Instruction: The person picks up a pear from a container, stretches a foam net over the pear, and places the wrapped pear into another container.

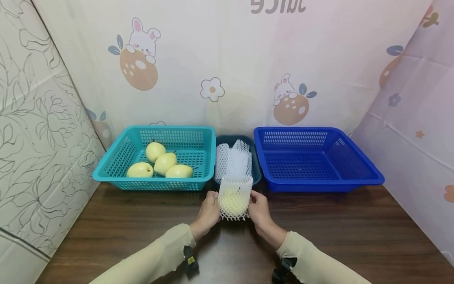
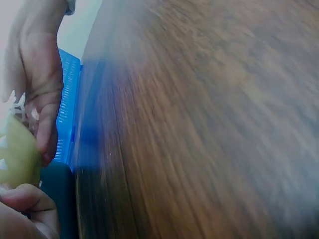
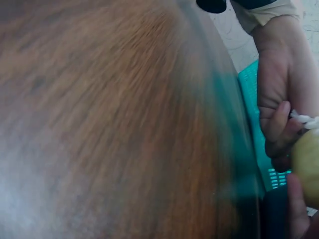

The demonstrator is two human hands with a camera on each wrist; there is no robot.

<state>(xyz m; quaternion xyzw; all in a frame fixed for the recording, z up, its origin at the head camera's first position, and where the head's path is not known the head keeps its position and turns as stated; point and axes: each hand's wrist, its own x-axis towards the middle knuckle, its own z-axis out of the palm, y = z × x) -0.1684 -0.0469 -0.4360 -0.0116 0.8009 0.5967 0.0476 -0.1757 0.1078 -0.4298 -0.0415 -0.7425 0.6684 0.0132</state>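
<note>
A pale yellow pear [image 1: 234, 202] sits inside a white foam net sleeve [image 1: 227, 184], in front of the small dark basket. My left hand [image 1: 209, 211] grips the left side of the sleeved pear, and my right hand [image 1: 260, 210] grips the right side. In the left wrist view, bare yellow skin of the pear [image 2: 22, 149] shows past the net's jagged edge, between both hands. More white foam nets [image 1: 238, 161] lie in the small dark teal basket [image 1: 258, 173]. Several pears [image 1: 166, 162] rest in the turquoise basket [image 1: 156, 180] at the left.
At the right stands a blue basket [image 1: 319, 182] with perforated sides. All three baskets line up at the back of the dark wooden table [image 1: 142, 221], against a patterned cloth backdrop [image 1: 227, 47]. A patterned panel [image 1: 39, 130] borders the left side.
</note>
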